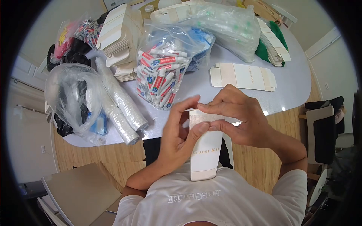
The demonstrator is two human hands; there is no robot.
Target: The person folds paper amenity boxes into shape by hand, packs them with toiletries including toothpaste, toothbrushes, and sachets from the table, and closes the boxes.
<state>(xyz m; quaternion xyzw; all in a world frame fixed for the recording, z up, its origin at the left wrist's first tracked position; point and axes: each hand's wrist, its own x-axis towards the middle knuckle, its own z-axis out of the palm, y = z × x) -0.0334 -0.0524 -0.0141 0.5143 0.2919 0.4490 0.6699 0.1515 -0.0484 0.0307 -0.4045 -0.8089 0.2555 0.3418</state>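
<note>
Against my chest stands a narrow white box (205,160) with beige ends and gold "Guest Kit" lettering. My left hand (180,133) holds its upper left side, thumb on the front and other fingers partly hidden beside and behind it. At the box's top end, my right hand (241,118) pinches with thumb and fingers, close to my left thumb. What lies inside the box is hidden. Just beyond my hands, a flat "Guest Kit" carton (243,76) lies on the table. A clear bag of toothpaste tubes (160,73) sits beyond my left hand.
Stacks of flat cartons (117,34) stand at the back left, with another stack (274,43) at the back right. Two rolls of plastic (118,100) and a crumpled clear bag (73,98) occupy the table's left. A bulky clear bag (230,28) rests at the back. A chair (320,128) stands right.
</note>
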